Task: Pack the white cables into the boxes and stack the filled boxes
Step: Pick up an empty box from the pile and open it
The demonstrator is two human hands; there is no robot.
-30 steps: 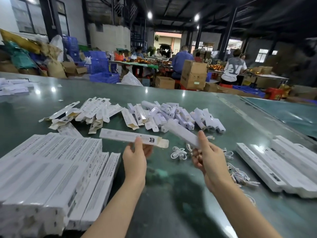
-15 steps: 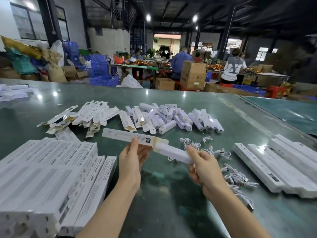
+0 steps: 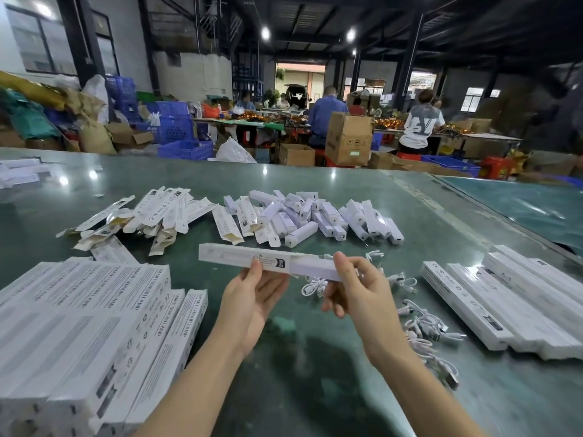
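Observation:
My left hand (image 3: 252, 294) holds a long white box (image 3: 233, 258) level above the green table, thumb on its labelled end. My right hand (image 3: 353, 288) pinches a white inner sleeve (image 3: 315, 269) that sits partly inside the box's open right end. Coiled white cables (image 3: 422, 323) lie loose on the table just right of my right hand, and one coil (image 3: 314, 285) lies under the box. A stack of filled long boxes (image 3: 82, 326) stands at my left.
Flat unfolded cartons (image 3: 151, 212) and a heap of short white sleeves (image 3: 318, 216) lie across the middle of the green table (image 3: 315, 389). More long boxes (image 3: 511, 298) lie at the right. Beyond the table's far edge are cardboard cartons, blue crates and people working.
My right hand brought the white sleeve from above the table to the box's open end and has pushed it further in. The left hand kept the box nearly still.

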